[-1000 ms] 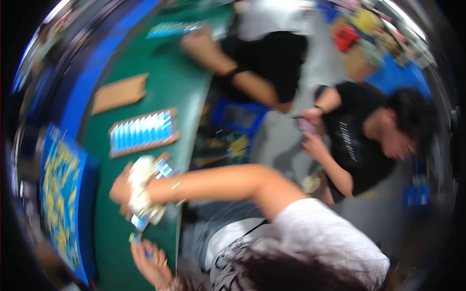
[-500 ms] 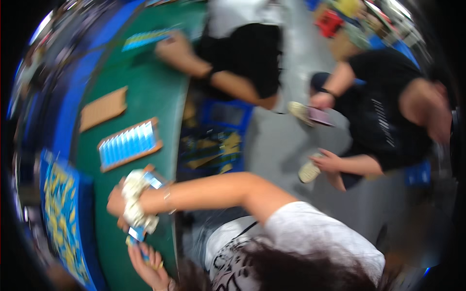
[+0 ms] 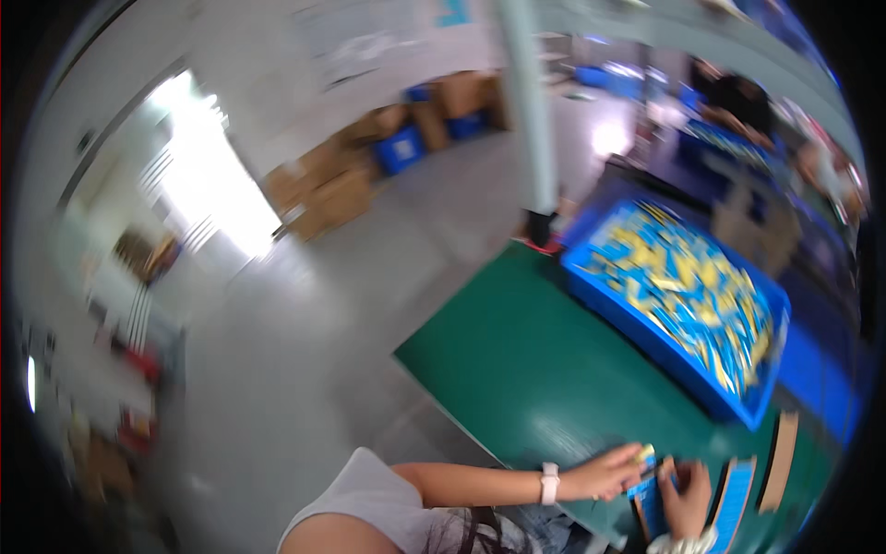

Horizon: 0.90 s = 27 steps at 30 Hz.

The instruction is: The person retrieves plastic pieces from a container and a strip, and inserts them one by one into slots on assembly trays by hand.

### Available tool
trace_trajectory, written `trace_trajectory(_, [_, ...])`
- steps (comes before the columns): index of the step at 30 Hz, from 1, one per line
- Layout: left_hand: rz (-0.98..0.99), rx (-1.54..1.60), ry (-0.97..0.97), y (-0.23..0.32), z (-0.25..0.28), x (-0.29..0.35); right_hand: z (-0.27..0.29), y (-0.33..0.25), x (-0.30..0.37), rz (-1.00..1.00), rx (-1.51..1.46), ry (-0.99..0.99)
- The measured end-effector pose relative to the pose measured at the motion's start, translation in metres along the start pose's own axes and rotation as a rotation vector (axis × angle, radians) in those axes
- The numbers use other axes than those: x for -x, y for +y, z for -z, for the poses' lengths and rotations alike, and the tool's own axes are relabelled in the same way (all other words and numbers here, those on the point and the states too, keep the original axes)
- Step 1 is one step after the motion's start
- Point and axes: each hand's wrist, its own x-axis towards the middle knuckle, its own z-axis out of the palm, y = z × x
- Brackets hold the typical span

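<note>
View swung, hands [image 3: 604, 476] lower right, doorway [image 3: 205, 171] visible

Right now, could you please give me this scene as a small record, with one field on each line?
Left hand: holds a small yellow and blue packet
Right hand: at the left tray, grip unclear
Left tray: brown edge, blue inside, partly hidden by the right hand
Right tray: brown edge, blue inside
Cardboard: brown, right of both trays
Table: green
Bin: blue, beyond the hands, heaped with yellow and blue packets
Background: boxes along the wall, pale post
</note>
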Motion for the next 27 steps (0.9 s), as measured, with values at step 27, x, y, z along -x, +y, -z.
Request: trace_trajectory(27, [-0.042,-0.192,0.124,0.021,-0.025,-0.002,0.019,-0.009,-0.014,-0.143,0.154,0.0])
